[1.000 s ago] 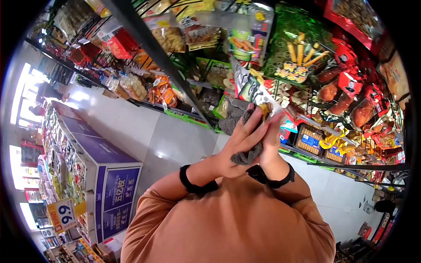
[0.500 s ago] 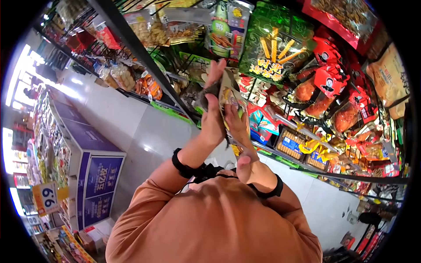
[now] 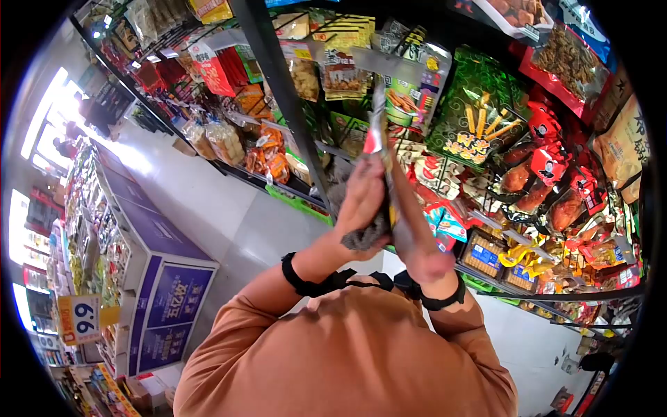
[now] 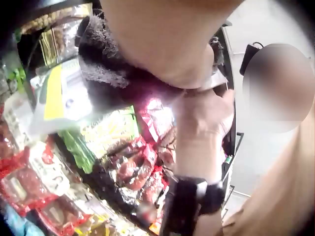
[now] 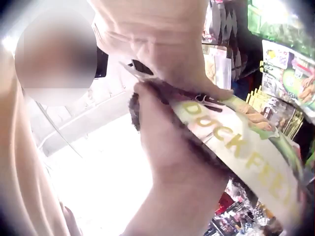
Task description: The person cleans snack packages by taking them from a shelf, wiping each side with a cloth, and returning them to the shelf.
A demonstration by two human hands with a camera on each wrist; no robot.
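A flat snack package (image 3: 379,132) stands nearly edge-on between the two hands. My left hand (image 3: 365,198) presses a grey cloth (image 3: 361,238) against its left side, and the cloth shows below and beside the palm. Along the other side lies my right hand (image 3: 419,240), its fingers extended and blurred. In the right wrist view, pale lettering runs along the package (image 5: 236,142), between the right hand (image 5: 157,44) above and the left hand (image 5: 172,142) below. The left wrist view has the dark cloth (image 4: 106,76) beside the package (image 4: 61,96).
Ahead and right, a shelf rack holds hanging snacks, among them a green bag (image 3: 479,111) and red-topped packs (image 3: 549,163). A black post (image 3: 281,87) rises left of the hands. Further left stands a purple-sided display (image 3: 167,299) with a price sign (image 3: 80,318).
The package has turned from showing its printed front half a second ago to nearly edge-on. Both hands stay on either side of it, and the head view has shifted, moving the shelves rightward.
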